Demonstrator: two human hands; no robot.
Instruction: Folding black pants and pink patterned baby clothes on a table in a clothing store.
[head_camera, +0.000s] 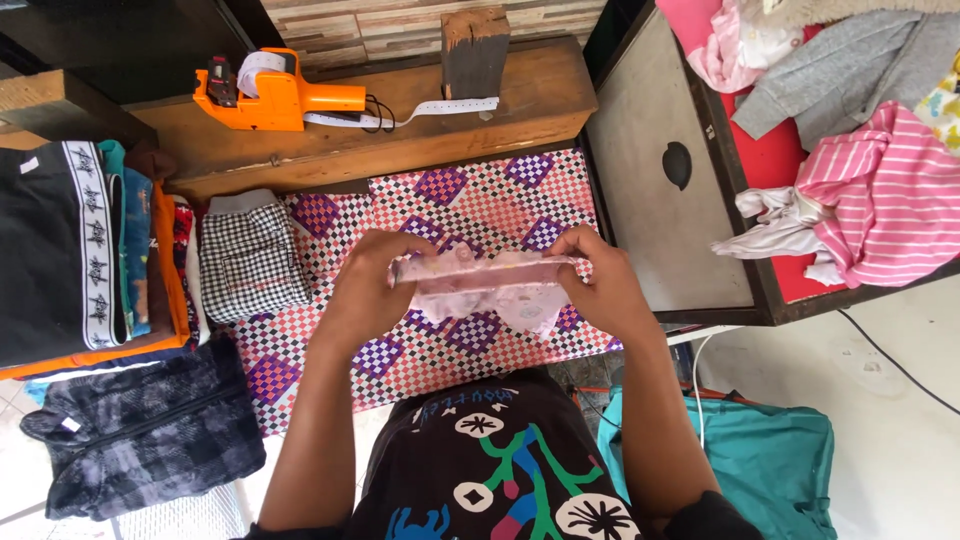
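Both of my hands hold a small pale pink patterned garment (485, 290) stretched between them above a checked red, white and purple mat (480, 200). My left hand (365, 290) grips the garment's left end. My right hand (600, 285) pinches its right end. The cloth hangs slightly below my fingers, and its lower edge droops over the mat.
A black-and-white checked folded garment (250, 260) lies left on the mat. Stacked clothes (85, 260) sit further left, a dark jacket (140, 430) below them. An orange label gun (270, 95) rests on the wooden bench (400, 130). Pink and grey clothes (860, 150) pile at right; a teal bag (770, 460) lies lower right.
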